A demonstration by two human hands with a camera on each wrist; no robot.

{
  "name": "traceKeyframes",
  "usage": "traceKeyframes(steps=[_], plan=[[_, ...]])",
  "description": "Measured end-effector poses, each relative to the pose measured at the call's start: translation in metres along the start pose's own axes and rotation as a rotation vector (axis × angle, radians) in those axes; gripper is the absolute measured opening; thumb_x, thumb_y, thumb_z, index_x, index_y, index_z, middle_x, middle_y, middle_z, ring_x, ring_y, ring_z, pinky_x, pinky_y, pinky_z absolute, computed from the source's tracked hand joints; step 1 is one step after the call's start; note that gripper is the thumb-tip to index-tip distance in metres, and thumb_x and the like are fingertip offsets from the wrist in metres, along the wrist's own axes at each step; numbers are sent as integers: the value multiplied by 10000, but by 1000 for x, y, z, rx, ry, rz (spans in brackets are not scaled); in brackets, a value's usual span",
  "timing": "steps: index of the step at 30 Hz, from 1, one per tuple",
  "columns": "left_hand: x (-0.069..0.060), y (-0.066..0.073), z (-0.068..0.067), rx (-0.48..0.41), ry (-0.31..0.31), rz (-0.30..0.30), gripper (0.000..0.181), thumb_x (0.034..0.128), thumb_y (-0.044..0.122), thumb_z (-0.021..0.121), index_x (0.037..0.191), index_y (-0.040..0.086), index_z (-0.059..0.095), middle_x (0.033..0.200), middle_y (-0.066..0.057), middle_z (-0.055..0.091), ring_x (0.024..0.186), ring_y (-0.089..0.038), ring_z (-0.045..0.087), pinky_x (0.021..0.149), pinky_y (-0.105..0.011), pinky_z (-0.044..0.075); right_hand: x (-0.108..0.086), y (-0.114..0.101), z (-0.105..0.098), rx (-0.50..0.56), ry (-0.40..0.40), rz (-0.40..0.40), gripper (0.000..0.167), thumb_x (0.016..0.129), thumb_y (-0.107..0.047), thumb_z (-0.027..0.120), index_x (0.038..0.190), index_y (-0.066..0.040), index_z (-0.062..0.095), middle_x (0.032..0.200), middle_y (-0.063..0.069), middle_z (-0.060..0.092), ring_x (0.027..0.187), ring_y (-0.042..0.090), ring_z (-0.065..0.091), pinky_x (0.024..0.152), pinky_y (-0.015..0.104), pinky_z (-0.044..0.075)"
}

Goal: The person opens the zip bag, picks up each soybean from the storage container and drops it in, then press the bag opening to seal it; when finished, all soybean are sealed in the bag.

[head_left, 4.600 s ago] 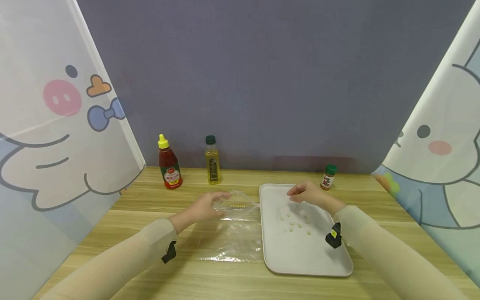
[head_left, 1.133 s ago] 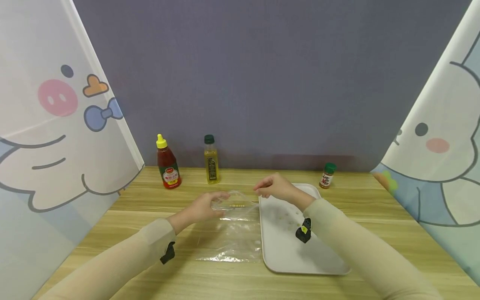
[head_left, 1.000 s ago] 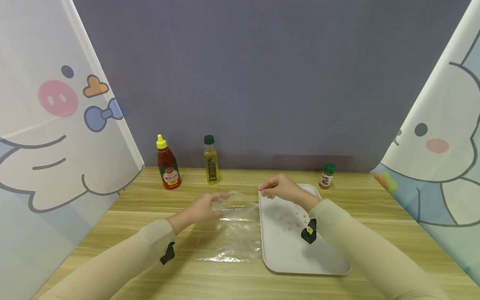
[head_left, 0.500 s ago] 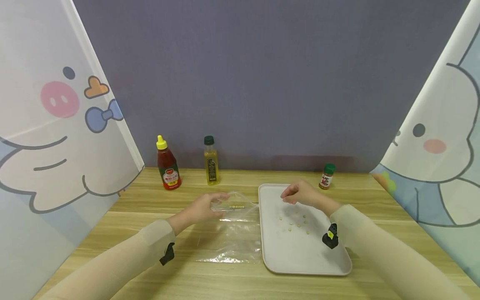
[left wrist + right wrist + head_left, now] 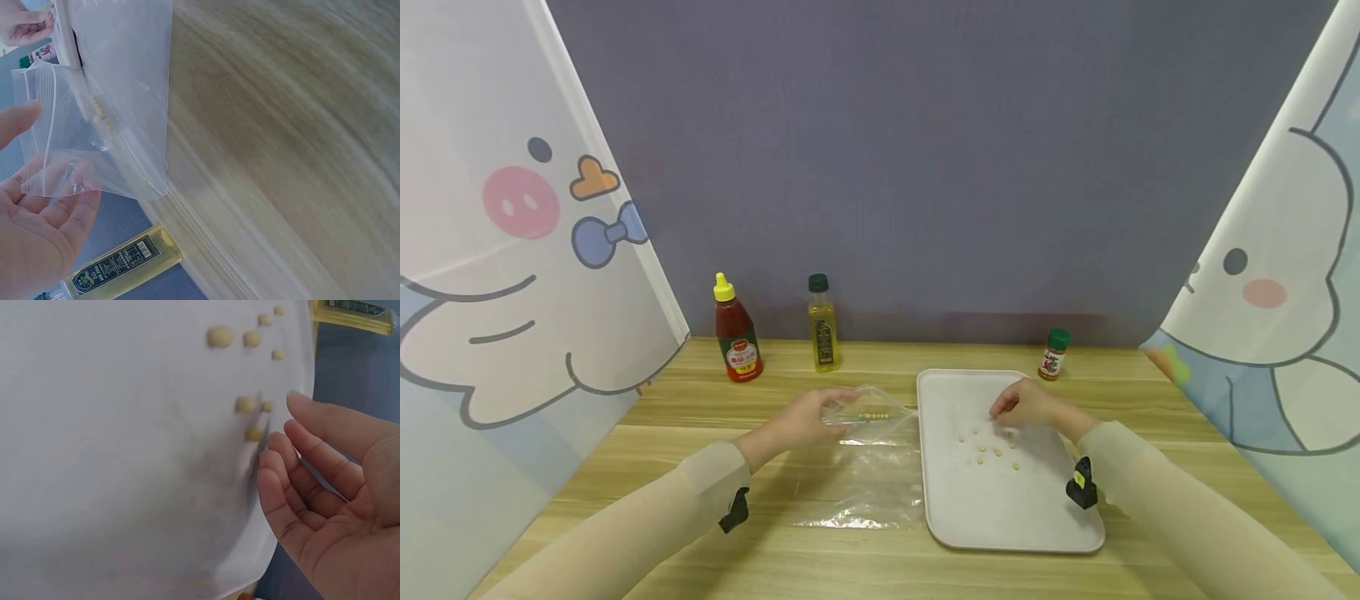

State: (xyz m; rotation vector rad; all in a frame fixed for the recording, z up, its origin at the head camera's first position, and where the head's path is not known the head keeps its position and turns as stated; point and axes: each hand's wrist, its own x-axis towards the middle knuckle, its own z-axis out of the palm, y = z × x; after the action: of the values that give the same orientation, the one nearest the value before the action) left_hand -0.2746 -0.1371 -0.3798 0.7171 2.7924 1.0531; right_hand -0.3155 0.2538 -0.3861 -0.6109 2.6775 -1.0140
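Observation:
My left hand holds the mouth of a clear zip-lock bag apart, the bag lying flat on the table. In the left wrist view the fingers press the bag's film and the thumb stands at the zip edge. Several yellow beans form a row inside the bag. To its right is a white tray with several small, round, pale yellow beans scattered on it. Just above these, my right hand hovers, fingers bent, thumb apart from the fingertips, nothing visible between them.
Along the back of the wooden table stand a ketchup bottle, an oil bottle and a small green-capped spice jar. A grey partition rises behind them, with patterned side panels left and right.
My right hand has moved right, away from the bag's mouth, and come down over the beans on the tray. My left hand and the bag have stayed in place.

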Motion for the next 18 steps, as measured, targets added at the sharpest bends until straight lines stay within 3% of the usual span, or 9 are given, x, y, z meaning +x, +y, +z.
traceKeyframes(steps=[6, 18], plan=[[1, 0, -1, 4, 3, 6, 578, 812, 106, 759, 1351, 92, 551, 1351, -117, 588, 1209, -373, 554, 1022, -526, 469, 0, 8, 2, 50, -20, 69, 153, 763, -27, 767, 882, 49, 709, 707, -11, 652, 623, 61, 514, 554, 199, 451], [1, -2, -1, 6, -2, 4, 587, 811, 116, 759, 1357, 85, 544, 1357, -118, 583, 1212, -375, 553, 1022, -533, 467, 0, 14, 7, 65, 4, 17, 126, 784, -52, 771, 847, 44, 720, 713, 8, 677, 626, 53, 518, 547, 186, 452]])
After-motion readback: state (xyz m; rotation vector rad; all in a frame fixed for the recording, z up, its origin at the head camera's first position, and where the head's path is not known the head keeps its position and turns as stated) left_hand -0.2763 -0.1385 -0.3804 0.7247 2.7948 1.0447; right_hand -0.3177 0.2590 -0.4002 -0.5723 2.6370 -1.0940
